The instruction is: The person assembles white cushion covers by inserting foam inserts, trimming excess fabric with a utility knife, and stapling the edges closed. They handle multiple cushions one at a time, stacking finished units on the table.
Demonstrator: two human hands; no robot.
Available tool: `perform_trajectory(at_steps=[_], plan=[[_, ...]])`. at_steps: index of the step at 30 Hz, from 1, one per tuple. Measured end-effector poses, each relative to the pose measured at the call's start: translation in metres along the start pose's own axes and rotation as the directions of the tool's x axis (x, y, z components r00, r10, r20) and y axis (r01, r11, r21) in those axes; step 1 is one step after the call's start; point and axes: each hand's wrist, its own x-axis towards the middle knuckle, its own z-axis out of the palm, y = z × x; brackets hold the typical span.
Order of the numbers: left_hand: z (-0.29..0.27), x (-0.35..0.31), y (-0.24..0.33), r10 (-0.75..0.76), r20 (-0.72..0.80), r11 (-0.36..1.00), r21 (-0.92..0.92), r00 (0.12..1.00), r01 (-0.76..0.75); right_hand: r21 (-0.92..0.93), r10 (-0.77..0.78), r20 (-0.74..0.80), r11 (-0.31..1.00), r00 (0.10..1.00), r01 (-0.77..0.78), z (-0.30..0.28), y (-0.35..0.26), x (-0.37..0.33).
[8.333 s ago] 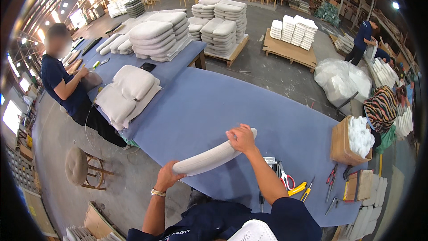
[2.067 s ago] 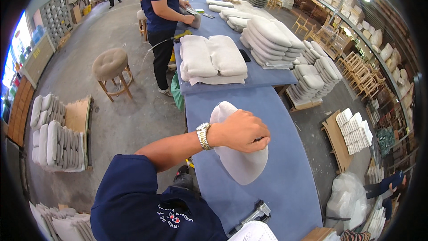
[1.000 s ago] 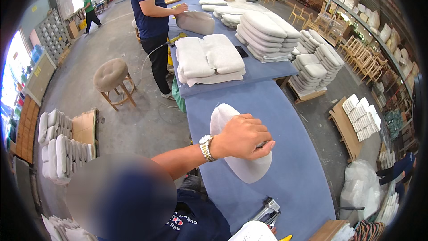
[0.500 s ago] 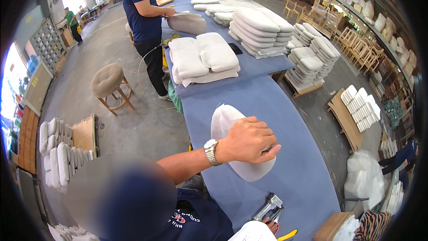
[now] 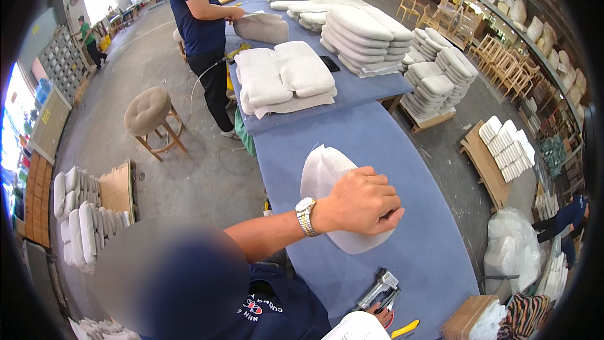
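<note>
Hands apart: L hand (image 5: 363, 200) curled over pale pad (image 5: 321, 170), grip unclear; R hand (image 5: 382, 317), grip hidden, now shows by staple gun (image 5: 379, 286), leaving pad to L only.

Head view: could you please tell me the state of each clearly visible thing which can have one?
Pale cushion, partly covered, loose threads at its far edge
Left hand, fingers curled over the pale cushion, grip hidden
Wristwatch, fastened
Staple gun, slanted, whether held is unclear
Right hand, mostly hidden, beside the staple gun
Yellow-handled tool, lying down
Stool, upright
Cardboard box, open, containing white stuffing
</note>
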Motion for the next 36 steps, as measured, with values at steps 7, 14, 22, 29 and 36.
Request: perform_trajectory(at_steps=[7, 14, 22, 29, 36], plan=[[-0.006, 0.005, -0.009, 0.0, 0.094, 0.999, -0.039, 0.996, 0.003, -0.022, -0.018, -0.021, 1.0, 1.0, 0.017, -0.003, 0.004, 0.002], [-0.018, 0.01, -0.043, -0.024, 0.195, 0.998, -0.05, 0.98, 0.035, 0.039, 0.033, 0.038, 0.999, 0.999, -0.034, -0.027, 0.006, 0.006], [-0.02, -0.003, -0.06, -0.147, 0.026, 0.977, 0.16, 0.989, 0.141, 0.165, 0.08, 0.118, 0.981, 0.99, -0.099, -0.032, 0.007, 0.019], [-0.02, -0.004, -0.051, -0.101, -0.022, 0.982, 0.158, 0.995, 0.103, 0.32, 0.169, 0.196, 0.92, 0.966, -0.226, -0.03, 0.013, 0.03], [-0.027, -0.011, -0.048, -0.158, 0.001, 0.975, 0.155, 0.987, 0.156, 0.748, 0.366, 0.52, 0.242, 0.772, -0.618, -0.051, 0.006, 0.067]])
